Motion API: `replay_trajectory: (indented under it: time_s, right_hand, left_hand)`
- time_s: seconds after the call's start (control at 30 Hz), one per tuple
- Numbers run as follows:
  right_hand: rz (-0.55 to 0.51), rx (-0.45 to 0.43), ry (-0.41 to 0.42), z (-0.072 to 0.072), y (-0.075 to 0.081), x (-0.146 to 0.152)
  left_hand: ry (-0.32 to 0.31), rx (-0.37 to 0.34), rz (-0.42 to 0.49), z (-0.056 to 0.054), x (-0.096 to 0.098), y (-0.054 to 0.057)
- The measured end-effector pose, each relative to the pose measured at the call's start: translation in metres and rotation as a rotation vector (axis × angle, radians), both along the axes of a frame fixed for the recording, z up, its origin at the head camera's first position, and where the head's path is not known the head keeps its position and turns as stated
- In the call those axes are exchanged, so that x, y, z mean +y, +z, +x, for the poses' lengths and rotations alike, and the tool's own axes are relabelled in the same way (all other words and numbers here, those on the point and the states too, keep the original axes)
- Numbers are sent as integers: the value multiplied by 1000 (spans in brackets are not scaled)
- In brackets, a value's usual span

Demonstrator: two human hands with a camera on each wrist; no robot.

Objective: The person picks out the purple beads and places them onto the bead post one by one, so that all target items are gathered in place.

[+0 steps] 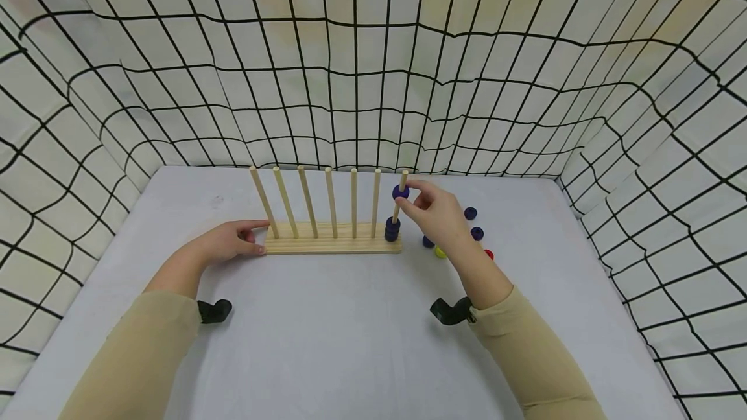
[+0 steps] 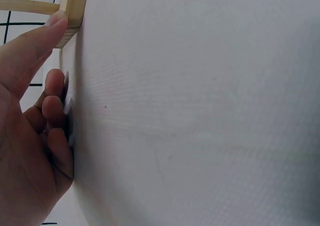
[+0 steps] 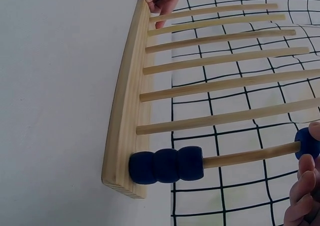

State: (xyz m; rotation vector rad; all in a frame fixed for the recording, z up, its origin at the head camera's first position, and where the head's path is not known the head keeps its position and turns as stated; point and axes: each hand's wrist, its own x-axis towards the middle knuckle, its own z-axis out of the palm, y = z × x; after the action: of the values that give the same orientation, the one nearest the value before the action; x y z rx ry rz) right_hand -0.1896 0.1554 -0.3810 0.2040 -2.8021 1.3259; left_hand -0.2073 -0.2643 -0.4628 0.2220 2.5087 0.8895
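A wooden rack (image 1: 332,249) with a row of upright pegs stands on the white table. At its left end my left hand (image 1: 224,245) holds the base between thumb and forefinger; in the left wrist view one fingertip (image 2: 59,23) touches the base corner. My right hand (image 1: 440,216) pinches a dark blue bead (image 1: 400,192), which is threaded near the top of the rightmost peg. Three blue beads (image 3: 166,166) are stacked at the foot of that same peg. The other pegs carry no beads.
Right of the rack lie loose beads: blue ones (image 1: 470,213), a yellow bead (image 1: 440,252) and a red bead (image 1: 489,254), some partly hidden by the right hand and forearm. Black-grid netting (image 1: 356,73) surrounds the table's back and sides. Each sleeve cuff has a black wrist mount (image 1: 214,311).
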Motion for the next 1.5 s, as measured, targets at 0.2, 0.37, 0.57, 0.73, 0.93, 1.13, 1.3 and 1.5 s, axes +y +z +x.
replay_trajectory:
  time_s: [0.2, 0.37, 0.57, 0.73, 0.93, 1.13, 1.3, 1.5]
  right_hand:
    - [53, -14, -3, 0, -6, 1]
    - [56, -17, 19, -1, -10, 1]
    - [64, -26, 37, 0, -16, 1]
    - [79, -37, 31, 0, -19, 0]
    - [87, -49, 34, 0, -25, -1]
    - [120, -60, 43, -2, -34, -1]
    - [144, -79, 46, -3, -38, -1]
    - [183, -101, 46, -5, -43, -2]
  left_hand:
    - [3, -8, 8, -1, 0, -3]
    - [3, -9, 10, -1, -1, -4]
    - [5, -10, 8, -1, -1, -3]
    - [4, -9, 4, -1, -1, -2]
    - [6, -11, 7, 0, 0, -1]
    - [5, -13, 12, 0, 0, -1]
    - [4, -13, 9, 0, 0, 0]
    - [6, -12, 1, 0, 0, 0]
